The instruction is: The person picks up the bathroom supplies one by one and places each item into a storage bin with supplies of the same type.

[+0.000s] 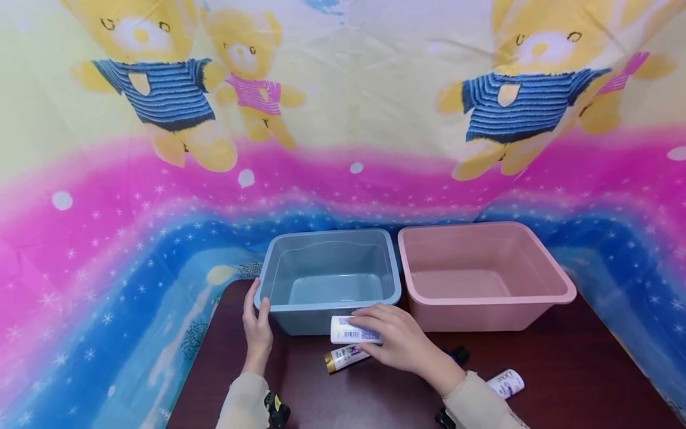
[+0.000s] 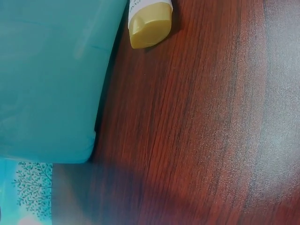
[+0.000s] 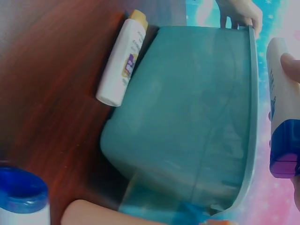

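My right hand (image 1: 399, 339) holds a white bottle (image 1: 348, 331) on its side, just in front of the blue-grey tub (image 1: 334, 308). In the right wrist view this bottle (image 3: 281, 93) shows a blue and purple end. At the tub's front left corner my left hand (image 1: 258, 325) grips the rim, thumb at the front and fingers along the left side. Beneath the held bottle lies a white bottle with a gold cap (image 1: 343, 358), close to the tub's front wall. The left hand is outside its own wrist view.
A pink tub (image 1: 490, 314) stands right of the blue-grey one. By my right forearm lie a white Dove bottle (image 1: 506, 383) and a black-ended item (image 1: 460, 354). The dark wooden table (image 1: 316, 399) meets a printed cloth (image 1: 348, 119) behind.
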A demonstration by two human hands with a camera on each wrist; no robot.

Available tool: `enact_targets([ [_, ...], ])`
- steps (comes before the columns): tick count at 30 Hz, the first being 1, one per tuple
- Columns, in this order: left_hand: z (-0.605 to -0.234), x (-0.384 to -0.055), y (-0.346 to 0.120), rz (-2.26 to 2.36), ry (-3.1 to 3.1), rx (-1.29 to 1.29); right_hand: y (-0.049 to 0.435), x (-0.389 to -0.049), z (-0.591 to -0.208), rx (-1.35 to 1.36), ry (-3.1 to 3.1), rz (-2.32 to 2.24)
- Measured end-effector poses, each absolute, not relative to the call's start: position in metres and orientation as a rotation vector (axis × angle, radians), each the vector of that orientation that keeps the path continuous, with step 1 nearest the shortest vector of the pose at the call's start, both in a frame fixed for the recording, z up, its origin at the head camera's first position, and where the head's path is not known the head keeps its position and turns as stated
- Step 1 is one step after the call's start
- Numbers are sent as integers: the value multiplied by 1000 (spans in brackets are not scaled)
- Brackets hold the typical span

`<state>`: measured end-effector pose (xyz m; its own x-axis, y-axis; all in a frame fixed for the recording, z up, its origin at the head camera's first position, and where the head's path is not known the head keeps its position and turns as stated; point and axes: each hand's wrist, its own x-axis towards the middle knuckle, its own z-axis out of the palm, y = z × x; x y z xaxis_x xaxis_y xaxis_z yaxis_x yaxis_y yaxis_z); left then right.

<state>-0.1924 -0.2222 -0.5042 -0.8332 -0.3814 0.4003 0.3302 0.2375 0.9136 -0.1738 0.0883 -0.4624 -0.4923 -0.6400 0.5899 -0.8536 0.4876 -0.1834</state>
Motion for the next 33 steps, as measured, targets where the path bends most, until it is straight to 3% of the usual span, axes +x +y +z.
enact_targets([
  [17,-539,-212,-239,-1637,-1976,73,84,-187,-449,1259,-2224,638],
  [26,-534,-209,-238,-1637,-1987,63,85,-193,-441,1240,-2253,625],
  [33,-504,-191,-224,-1631,-1994,71,85,-199,-437,1234,-2240,614],
])
